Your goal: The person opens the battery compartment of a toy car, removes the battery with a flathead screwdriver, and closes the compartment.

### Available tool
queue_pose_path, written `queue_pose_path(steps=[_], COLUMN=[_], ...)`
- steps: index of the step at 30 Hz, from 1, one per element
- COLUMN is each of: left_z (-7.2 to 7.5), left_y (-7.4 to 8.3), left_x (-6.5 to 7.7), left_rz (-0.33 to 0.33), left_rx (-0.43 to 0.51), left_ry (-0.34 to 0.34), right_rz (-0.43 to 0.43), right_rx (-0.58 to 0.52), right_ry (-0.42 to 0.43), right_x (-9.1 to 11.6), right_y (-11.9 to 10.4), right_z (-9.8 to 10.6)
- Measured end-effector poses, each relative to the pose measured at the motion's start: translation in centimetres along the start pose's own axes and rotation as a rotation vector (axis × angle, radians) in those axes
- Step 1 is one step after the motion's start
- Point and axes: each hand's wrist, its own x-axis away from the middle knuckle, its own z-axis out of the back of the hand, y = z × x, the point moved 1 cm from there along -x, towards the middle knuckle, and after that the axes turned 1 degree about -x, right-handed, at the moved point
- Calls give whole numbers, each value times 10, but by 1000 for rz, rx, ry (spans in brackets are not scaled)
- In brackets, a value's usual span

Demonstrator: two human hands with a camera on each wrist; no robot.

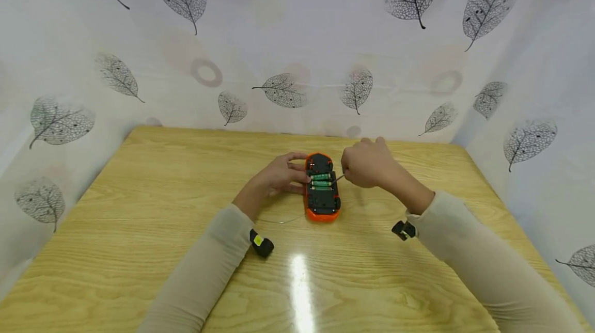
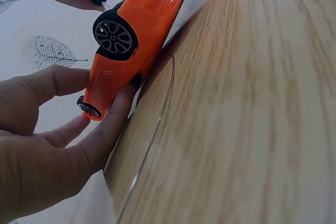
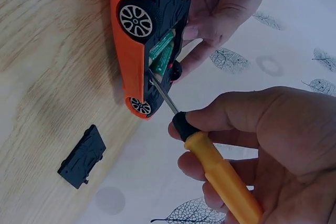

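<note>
Toy car: it is laid upside down just right of centre in the head view, its orange body point(image 1: 323, 217) lowermost and its black underside turned up.
Left hand point(image 1: 281, 174): the car is held along its left side, fingers spread and bent against the body, the thumb rested near the batteries.
Right hand point(image 1: 367, 163): a yellow screwdriver point(image 3: 220, 177) is gripped firmly by closed fingers, at lower right of the right wrist view.
Green batteries point(image 1: 321, 183): three are seated across the middle of the underside; the uppermost appears slightly askew.
Screwdriver tip: it is lodged by the batteries' ends; whether one is touched cannot be told.
Black cover point(image 3: 82, 157): it is left on the wooden table point(image 1: 186, 193), at lower left of the right wrist view.
Slip risk: the left thumb could be jabbed if the tip skids under hard leverage.
Battery risk: a battery could be flung out by a sudden pry, or its wrapper torn by the metal edge.
Car risk: the body could be rocked or slid if the left hold is too light.
</note>
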Motion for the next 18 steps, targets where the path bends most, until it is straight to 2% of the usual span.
queue_pose_path(steps=[4, 8, 18], left_z=[0, -1, 0], left_y=[-1, 0, 0], left_x=[-1, 0, -1], left_rz=[5, 7, 7], left_rx=[16, 20, 18], left_ry=[7, 4, -1], right_rz=[19, 36, 37], right_rx=[-13, -95, -255], right_ry=[-12, -21, 10], right_x=[0, 3, 10], right_y=[1, 9, 29], right_z=[3, 2, -18])
